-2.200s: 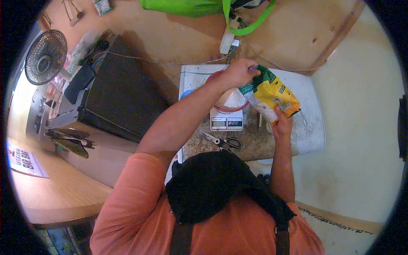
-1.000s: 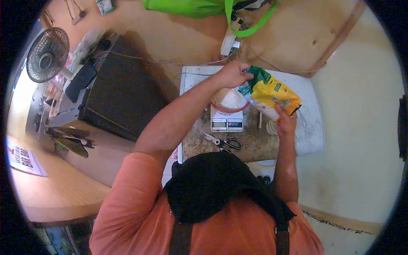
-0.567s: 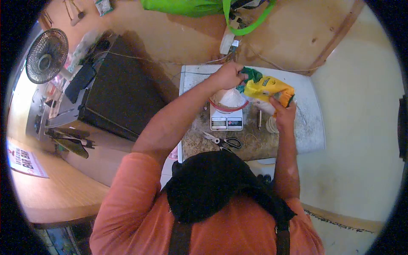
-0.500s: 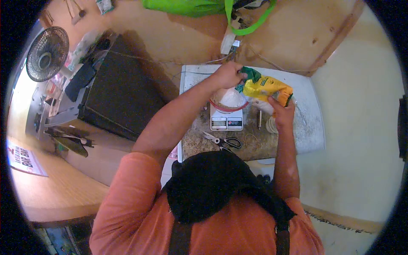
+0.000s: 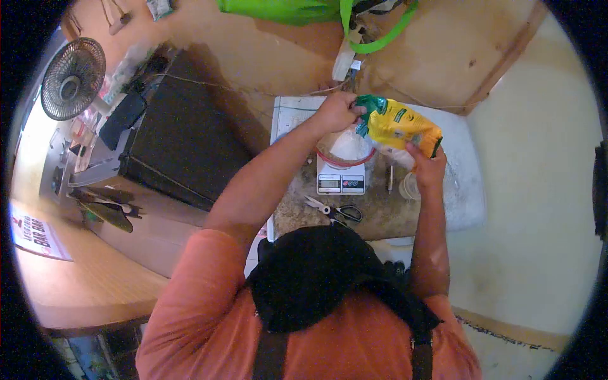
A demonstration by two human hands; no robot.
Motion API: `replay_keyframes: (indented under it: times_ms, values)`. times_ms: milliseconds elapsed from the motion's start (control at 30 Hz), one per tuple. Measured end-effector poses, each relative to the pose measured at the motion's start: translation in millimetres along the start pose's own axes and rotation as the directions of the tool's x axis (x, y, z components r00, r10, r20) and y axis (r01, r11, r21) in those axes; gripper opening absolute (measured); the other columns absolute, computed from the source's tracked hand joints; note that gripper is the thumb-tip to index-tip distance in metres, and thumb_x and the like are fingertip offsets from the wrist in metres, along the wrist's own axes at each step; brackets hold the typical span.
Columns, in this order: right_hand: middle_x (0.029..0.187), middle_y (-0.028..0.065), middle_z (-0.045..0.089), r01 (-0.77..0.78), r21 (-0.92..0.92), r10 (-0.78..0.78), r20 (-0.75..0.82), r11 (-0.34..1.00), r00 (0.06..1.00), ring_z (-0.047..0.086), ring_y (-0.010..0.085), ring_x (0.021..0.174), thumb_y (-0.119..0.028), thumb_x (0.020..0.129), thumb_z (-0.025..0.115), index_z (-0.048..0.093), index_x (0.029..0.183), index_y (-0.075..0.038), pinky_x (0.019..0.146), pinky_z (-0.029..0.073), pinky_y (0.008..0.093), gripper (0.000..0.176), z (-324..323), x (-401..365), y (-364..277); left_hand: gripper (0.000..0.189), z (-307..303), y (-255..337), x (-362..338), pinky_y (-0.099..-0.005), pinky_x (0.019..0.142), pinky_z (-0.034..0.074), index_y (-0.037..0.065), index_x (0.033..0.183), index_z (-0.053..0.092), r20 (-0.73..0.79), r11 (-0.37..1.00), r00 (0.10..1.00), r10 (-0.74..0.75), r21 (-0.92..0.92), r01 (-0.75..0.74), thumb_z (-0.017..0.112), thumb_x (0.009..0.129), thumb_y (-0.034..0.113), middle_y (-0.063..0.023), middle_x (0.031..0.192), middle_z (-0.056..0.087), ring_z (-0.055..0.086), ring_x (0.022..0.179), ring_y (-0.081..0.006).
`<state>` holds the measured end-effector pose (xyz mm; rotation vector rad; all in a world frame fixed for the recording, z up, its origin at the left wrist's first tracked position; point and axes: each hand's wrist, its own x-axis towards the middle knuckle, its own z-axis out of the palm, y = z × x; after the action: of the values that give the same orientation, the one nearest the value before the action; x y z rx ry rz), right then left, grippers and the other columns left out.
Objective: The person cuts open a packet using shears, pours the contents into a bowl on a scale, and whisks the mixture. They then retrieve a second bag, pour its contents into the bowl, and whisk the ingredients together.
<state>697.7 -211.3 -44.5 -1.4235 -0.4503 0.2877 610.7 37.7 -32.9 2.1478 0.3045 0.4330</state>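
Note:
A yellow and green bag (image 5: 405, 124) is held tilted between my two hands, its green end toward the bowl. My left hand (image 5: 340, 114) pinches the green end; my right hand (image 5: 428, 167) grips the lower yellow end. Just below the green end, a red-rimmed bowl (image 5: 345, 163) contains white powder (image 5: 349, 147). The bowl rests on a white digital kitchen scale (image 5: 341, 183), whose display digits are too small to read. Whether powder is falling from the bag cannot be made out.
Black-handled scissors (image 5: 334, 209) lie in front of the scale on the worn tabletop (image 5: 297, 212). A pen-like stick (image 5: 390, 178) and a clear round container (image 5: 410, 186) are at its right. A dark cabinet (image 5: 183, 133) and a fan (image 5: 73, 79) stand left; a green bag (image 5: 285, 11) hangs behind.
Both hands still hold the bag, which has tipped slightly more, its yellow end a little lower to the right. The whole view has shifted slightly.

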Motion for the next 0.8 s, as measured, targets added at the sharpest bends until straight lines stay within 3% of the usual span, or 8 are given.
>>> replay_keyframes:
  times_ms: [67,167,200,267,500,567,667,800]
  values:
    - [0.097,0.0056,0.065,-0.033,-0.030,0.033,-0.016,0.999,0.999,0.063,0.0153,0.084,-0.003,0.075,0.075,0.058,0.111,0.001,0.075,0.051,0.0293,0.040,-2,2,3,0.017,0,7,0,-0.0338,0.063,0.052,0.005,0.096,0.068,-0.009,0.935,0.983,0.182,0.311,-0.170,0.067,0.086,0.019,-0.0078,0.077,0.069,0.065,0.066,-0.0148]
    - [0.098,0.0062,0.065,-0.059,0.047,0.059,0.016,0.997,0.998,0.063,0.0153,0.085,-0.002,0.075,0.075,0.058,0.112,0.001,0.075,0.051,0.0290,0.041,-3,3,9,0.017,-9,0,7,-0.0337,0.063,0.052,0.005,0.097,0.068,0.034,0.999,0.999,-0.016,0.028,0.015,0.067,0.086,0.018,-0.0075,0.077,0.069,0.065,0.066,-0.0147]
    - [0.100,0.0068,0.065,-0.049,-0.004,0.049,0.005,0.999,0.999,0.063,0.0159,0.086,-0.002,0.075,0.074,0.057,0.113,0.001,0.075,0.051,0.0294,0.041,0,0,5,0.017,-5,-6,7,-0.0337,0.063,0.052,0.005,0.097,0.068,0.030,0.999,0.999,-0.014,0.032,0.013,0.067,0.086,0.018,-0.0075,0.077,0.069,0.065,0.066,-0.0147]
    - [0.101,0.0075,0.065,-0.039,-0.052,0.039,-0.003,0.998,0.999,0.063,0.0165,0.088,-0.001,0.076,0.074,0.057,0.114,0.001,0.076,0.052,0.0299,0.042,2,-2,0,0.019,4,-23,9,-0.0347,0.063,0.053,0.006,0.098,0.068,0.032,0.970,0.999,-0.020,-0.242,0.027,0.066,0.086,0.021,-0.0080,0.079,0.069,0.066,0.069,-0.0160]
    - [0.113,0.0105,0.061,-0.041,0.242,0.039,0.013,0.969,0.999,0.062,0.0223,0.100,0.001,0.080,0.069,0.050,0.122,0.000,0.086,0.052,0.0361,0.047,-8,-5,17,0.018,-13,37,-1,-0.0350,0.055,0.048,0.000,0.086,0.065,-0.015,0.989,0.995,0.101,0.105,-0.099,0.067,0.083,0.018,-0.0123,0.068,0.066,0.063,0.057,-0.0191]
    - [0.115,0.0107,0.060,-0.026,0.334,0.024,0.011,0.942,1.000,0.062,0.0230,0.102,0.000,0.081,0.068,0.049,0.124,0.000,0.088,0.052,0.0371,0.048,-11,-4,25,0.022,-9,37,4,-0.0403,0.061,0.048,0.000,0.086,0.065,-0.090,0.937,0.957,0.275,0.246,-0.246,0.068,0.081,0.021,-0.0172,0.073,0.065,0.064,0.065,-0.0289]
    - [0.118,0.0103,0.059,-0.045,0.355,0.035,0.034,0.934,0.999,0.060,0.0233,0.105,-0.001,0.082,0.066,0.047,0.126,-0.001,0.090,0.051,0.0373,0.048,-17,-4,32,0.025,-4,37,11,-0.0427,0.068,0.048,0.001,0.086,0.065,-0.018,0.985,0.990,0.138,0.103,-0.135,0.069,0.079,0.024,-0.0203,0.078,0.064,0.063,0.074,-0.0349]
    - [0.118,0.0100,0.059,-0.046,0.361,0.039,0.027,0.931,0.999,0.061,0.0233,0.104,-0.001,0.083,0.065,0.046,0.127,-0.001,0.089,0.051,0.0370,0.048,-19,-4,34,0.023,-3,42,9,-0.0418,0.067,0.048,0.001,0.085,0.065,-0.031,0.982,0.986,0.167,0.094,-0.163,0.069,0.079,0.023,-0.0199,0.078,0.064,0.063,0.073,-0.0332]
